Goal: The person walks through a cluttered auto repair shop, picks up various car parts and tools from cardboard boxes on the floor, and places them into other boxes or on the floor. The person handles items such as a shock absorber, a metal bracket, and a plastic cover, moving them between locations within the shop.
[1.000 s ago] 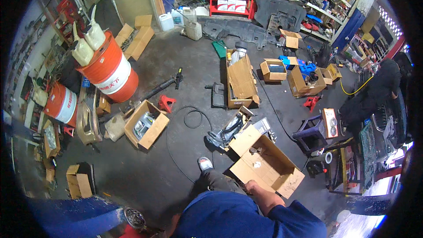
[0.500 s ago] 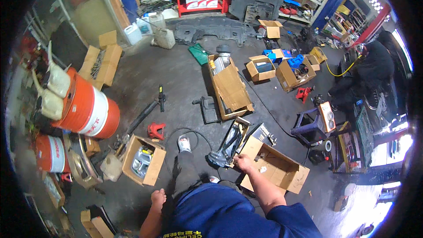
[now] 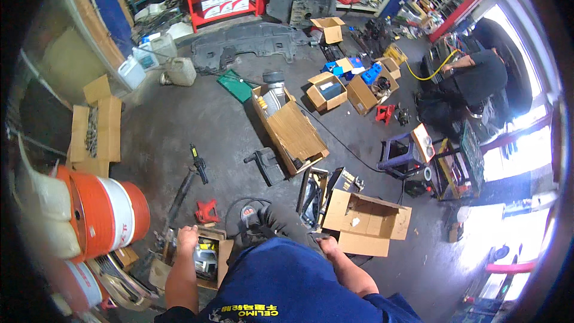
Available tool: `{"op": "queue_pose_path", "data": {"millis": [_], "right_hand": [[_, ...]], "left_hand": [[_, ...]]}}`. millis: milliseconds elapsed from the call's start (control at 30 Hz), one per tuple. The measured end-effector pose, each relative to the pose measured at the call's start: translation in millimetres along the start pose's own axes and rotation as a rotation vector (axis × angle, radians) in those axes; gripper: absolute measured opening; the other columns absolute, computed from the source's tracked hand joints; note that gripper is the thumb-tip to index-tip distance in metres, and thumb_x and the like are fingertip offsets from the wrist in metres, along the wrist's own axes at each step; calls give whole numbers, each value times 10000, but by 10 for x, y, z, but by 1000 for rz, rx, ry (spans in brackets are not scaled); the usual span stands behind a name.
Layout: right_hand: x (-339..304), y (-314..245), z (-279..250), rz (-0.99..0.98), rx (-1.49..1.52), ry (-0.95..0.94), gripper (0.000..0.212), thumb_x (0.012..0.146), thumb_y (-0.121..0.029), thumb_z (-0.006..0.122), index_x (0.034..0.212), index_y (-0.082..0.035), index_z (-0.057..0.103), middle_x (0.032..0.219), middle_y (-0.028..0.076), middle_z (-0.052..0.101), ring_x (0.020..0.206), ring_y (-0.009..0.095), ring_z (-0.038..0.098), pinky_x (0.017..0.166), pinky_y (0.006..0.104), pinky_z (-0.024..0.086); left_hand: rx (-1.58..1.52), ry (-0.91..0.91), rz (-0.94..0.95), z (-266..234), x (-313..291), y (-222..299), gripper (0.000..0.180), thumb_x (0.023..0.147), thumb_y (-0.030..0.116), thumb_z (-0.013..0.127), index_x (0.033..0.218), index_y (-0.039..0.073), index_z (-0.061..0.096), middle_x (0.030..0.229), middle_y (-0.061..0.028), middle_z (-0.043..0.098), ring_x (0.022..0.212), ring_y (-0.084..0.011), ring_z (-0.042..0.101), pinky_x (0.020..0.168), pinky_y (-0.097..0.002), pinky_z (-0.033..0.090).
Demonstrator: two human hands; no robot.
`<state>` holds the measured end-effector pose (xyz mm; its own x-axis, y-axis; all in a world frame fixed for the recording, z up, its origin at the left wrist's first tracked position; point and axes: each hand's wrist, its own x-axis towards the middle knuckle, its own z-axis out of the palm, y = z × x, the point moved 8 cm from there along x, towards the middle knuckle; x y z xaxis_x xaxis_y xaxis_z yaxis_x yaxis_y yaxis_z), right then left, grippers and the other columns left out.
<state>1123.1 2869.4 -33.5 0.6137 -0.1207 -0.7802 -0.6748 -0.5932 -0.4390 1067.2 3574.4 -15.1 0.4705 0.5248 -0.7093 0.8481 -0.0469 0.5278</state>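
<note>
My left hand is closed, its fingers curled, above the left edge of a cardboard box with grey bottles inside. Whether it grips anything is hidden. My right hand is also closed, low beside my bent dark-trousered knee. What it holds, if anything, cannot be made out. Just ahead of it lies a narrow open box with black parts in it. An open cardboard carton stands to the right of that hand, with a small white scrap inside.
Orange-and-white drums stand at left. A red jack stand and a long dark tool lie ahead. A long cardboard box is mid-floor, and a black cable crosses beyond it. At right another person bends near a stool.
My left hand has risen from beside my body to over the box of bottles. My right hand has drawn back from the black parts toward my knee. The scene has shifted with my body.
</note>
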Motion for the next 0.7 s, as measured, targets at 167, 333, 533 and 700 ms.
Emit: {"op": "queue_pose_path", "data": {"millis": [167,333,533,700], "right_hand": [[198,-982,181,-78,-288,96,333,933,-337,683,1057,-41,774,1005,184,766,925,308,741,842,403,574],[900,-1124,261,-102,-237,51,260,960,-272,693,1028,-23,724,769,58,693,641,173,644,562,345,521],[1703,-1827,453,78,-442,-95,312,948,-328,560,1067,-163,797,1097,153,766,1124,309,715,959,449,564],[2306,-3469,558,-530,-831,-41,234,895,-260,583,979,-133,761,1044,175,751,960,368,734,809,459,592]], "left_hand": [[-242,-39,27,12,491,816,353,999,188,695,703,84,533,584,-10,537,451,-142,486,425,-356,392],[140,-121,170,647,605,1364,304,981,267,710,781,42,665,680,-56,676,565,-161,603,543,-347,490],[600,-410,490,963,798,2275,398,938,437,647,919,60,771,894,-169,730,914,-365,707,838,-454,531],[676,-241,224,183,1794,3034,349,908,393,656,945,64,768,970,-194,733,950,-406,697,824,-507,525]]}}
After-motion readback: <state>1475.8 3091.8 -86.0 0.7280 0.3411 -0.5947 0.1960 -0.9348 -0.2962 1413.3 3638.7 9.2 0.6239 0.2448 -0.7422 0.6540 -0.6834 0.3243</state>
